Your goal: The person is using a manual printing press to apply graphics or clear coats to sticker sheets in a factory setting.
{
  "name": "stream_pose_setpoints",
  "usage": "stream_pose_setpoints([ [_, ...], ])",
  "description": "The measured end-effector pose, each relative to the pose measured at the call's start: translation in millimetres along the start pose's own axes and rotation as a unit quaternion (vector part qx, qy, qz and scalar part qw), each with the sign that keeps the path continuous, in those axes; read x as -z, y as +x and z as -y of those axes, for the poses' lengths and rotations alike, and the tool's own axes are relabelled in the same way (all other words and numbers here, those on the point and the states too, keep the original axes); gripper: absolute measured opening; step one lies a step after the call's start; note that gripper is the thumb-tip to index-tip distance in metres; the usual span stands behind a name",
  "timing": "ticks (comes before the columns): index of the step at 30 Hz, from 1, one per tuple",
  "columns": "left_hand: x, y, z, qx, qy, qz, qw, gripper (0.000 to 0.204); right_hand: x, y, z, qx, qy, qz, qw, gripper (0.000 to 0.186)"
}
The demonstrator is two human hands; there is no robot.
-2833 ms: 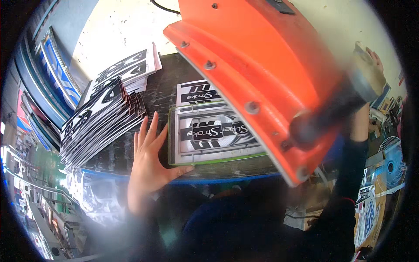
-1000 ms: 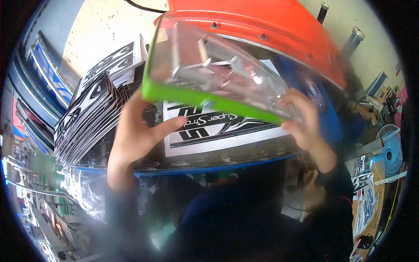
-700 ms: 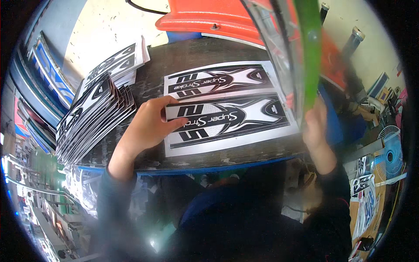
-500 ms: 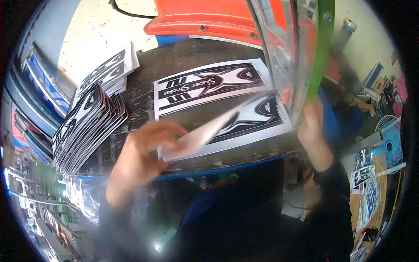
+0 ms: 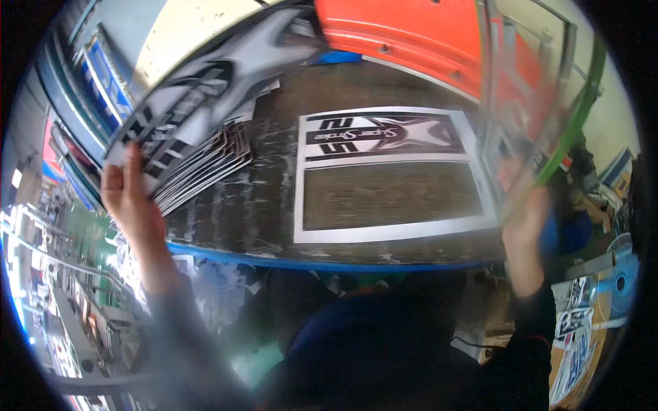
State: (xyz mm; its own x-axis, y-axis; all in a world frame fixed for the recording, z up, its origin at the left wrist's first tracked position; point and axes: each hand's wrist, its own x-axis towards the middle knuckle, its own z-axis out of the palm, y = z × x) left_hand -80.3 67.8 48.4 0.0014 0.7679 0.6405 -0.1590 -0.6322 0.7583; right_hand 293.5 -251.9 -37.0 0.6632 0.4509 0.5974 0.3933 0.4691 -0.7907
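My left hand point(image 5: 130, 195) grips a black-and-white printed sheet point(image 5: 199, 89) by its near end, thumb on top, and holds it raised and tilted over the left of the table. Under it lies a fanned stack of similar printed sheets point(image 5: 216, 164), partly hidden. My right hand point(image 5: 524, 222), blurred, is closed on the near end of a see-through frame with a green edge point(image 5: 582, 127), which stands tilted up. Between my hands, a white-bordered sheet point(image 5: 391, 233) lies flat. Its far half bears a black-and-white print; through a rectangular opening in its near half the dark tabletop shows.
The dark table point(image 5: 274, 240) has a blue front edge. An orange panel point(image 5: 404, 34) with bolts rises behind it. Framed boards point(image 5: 103, 82) lean at the far left. A blue fan point(image 5: 624, 277) and a wooden surface with printed papers point(image 5: 576, 335) are at the right.
My left hand has lifted the printed sheet out of the bordered sheet's near half and carried it left over the stack. My right hand still holds the green-edged frame. The view has shifted.
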Motion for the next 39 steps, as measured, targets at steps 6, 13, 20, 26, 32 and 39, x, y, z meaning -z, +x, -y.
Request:
stream_pose_setpoints([
  [6,140,85,4,0.149,0.178,0.086,0.969,0.016,4,2,-6,0.021,0.003,0.016,1.0,0.06],
  [13,68,84,-3,-0.131,0.487,0.046,0.863,0.053,4,4,-3,0.022,0.004,0.013,1.0,0.059],
  [20,-133,-44,9,-0.165,0.244,0.545,0.785,0.067,-3,12,17,0.024,-0.039,-0.019,0.999,0.056],
  [26,-171,-75,1,-0.093,0.315,0.688,0.647,0.077,13,25,40,0.08,-0.138,0.0,0.987,0.06],
  [32,-132,-102,-28,-0.139,0.276,0.688,0.657,0.083,20,31,50,0.151,-0.271,0.053,0.949,0.059],
  [39,-107,-83,-28,-0.117,0.333,0.575,0.738,0.078,-3,34,42,0.191,-0.356,0.117,0.907,0.056],
])
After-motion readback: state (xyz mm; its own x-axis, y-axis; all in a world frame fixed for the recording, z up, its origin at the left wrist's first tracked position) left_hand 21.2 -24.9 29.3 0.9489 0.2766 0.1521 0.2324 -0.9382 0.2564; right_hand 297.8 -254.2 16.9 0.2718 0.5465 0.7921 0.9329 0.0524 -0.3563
